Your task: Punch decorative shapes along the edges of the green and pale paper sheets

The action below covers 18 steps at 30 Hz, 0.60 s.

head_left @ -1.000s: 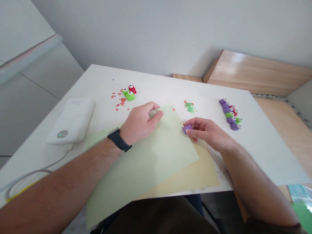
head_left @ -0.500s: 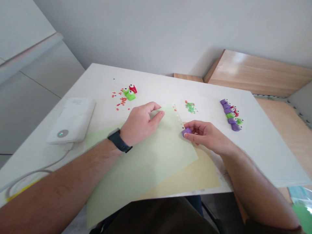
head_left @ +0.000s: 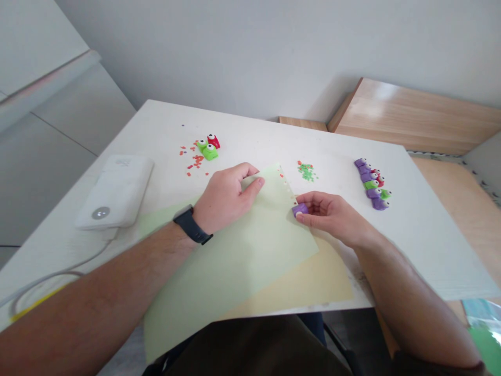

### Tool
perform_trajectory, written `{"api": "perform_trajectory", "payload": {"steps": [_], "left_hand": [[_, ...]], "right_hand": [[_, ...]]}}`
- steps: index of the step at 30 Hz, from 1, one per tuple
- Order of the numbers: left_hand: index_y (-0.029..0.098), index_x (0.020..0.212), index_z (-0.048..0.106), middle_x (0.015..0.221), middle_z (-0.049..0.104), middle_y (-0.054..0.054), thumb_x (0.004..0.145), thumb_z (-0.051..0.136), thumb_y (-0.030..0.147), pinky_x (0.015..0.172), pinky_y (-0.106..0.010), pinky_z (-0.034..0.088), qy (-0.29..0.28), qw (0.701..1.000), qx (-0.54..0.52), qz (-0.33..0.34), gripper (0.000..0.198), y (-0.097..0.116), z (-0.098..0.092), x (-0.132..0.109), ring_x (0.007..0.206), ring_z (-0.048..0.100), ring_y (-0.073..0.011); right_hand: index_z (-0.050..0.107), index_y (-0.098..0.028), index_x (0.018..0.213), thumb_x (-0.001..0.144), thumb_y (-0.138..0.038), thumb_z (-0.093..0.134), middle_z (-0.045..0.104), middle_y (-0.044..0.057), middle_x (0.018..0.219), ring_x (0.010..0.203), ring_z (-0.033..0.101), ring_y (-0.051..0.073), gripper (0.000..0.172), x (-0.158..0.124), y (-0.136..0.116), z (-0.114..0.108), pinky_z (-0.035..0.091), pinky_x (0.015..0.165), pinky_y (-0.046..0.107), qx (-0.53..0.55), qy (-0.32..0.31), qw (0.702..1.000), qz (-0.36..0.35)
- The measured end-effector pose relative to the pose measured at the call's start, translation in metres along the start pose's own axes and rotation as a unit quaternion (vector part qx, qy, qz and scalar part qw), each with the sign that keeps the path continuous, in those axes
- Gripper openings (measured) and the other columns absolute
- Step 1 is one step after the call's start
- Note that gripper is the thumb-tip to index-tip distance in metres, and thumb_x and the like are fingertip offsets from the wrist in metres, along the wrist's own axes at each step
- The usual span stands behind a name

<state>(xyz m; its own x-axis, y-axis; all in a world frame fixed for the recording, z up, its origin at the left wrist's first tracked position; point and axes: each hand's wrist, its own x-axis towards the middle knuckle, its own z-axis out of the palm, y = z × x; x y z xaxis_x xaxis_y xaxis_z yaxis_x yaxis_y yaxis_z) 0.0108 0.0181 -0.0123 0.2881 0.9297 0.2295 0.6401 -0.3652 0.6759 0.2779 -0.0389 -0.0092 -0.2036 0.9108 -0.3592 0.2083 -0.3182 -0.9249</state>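
- Head view: we see our right hand (head_left: 334,219) pinching a purple craft punch (head_left: 299,210) between thumb and fingers, a closed grip.
- The punch sits on the right edge of a pale green paper sheet (head_left: 235,277), near its upper corner.
- That edge slants from the corner down and to our right; small holes (head_left: 285,185) line it just above the punch.
- Our left hand (head_left: 227,201) rests open on the sheet, farther from the punch than the right.
- A yellow sheet (head_left: 309,277) lies beneath, on the white tabletop (head_left: 430,250).
- More craft punches (head_left: 371,184) stand in a row to our right, beyond green paper bits (head_left: 307,171).
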Motion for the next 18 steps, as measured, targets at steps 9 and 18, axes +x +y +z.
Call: {"api": "perform_trajectory", "payload": {"steps": [9,18], "left_hand": [[0.019,0.098,0.071,0.059,0.056,0.005,0.097,0.060,0.045,0.061,-0.030,0.035,0.006,1.000,-0.006,0.002,0.028,0.0020,0.0004,-0.0004,0.052,0.046,-0.0130],[0.019,0.096,0.072,0.060,0.057,0.005,0.097,0.060,0.044,0.059,-0.030,0.033,0.002,1.000,-0.014,0.005,0.027,0.0047,-0.0012,-0.0004,0.051,0.043,-0.0127]], "right_hand": [[0.074,-0.018,0.112,0.072,-0.041,0.094,0.077,0.006,0.100,0.088,0.070,0.017,0.050,0.0002,0.0004,0.0003,0.057,0.088,0.037,-0.006,0.006,1.000,0.002],[0.075,-0.019,0.112,0.079,-0.046,0.089,0.076,0.005,0.099,0.087,0.067,0.018,0.045,0.0004,0.0033,-0.0038,0.055,0.085,0.037,-0.055,-0.004,0.998,-0.020]]}}
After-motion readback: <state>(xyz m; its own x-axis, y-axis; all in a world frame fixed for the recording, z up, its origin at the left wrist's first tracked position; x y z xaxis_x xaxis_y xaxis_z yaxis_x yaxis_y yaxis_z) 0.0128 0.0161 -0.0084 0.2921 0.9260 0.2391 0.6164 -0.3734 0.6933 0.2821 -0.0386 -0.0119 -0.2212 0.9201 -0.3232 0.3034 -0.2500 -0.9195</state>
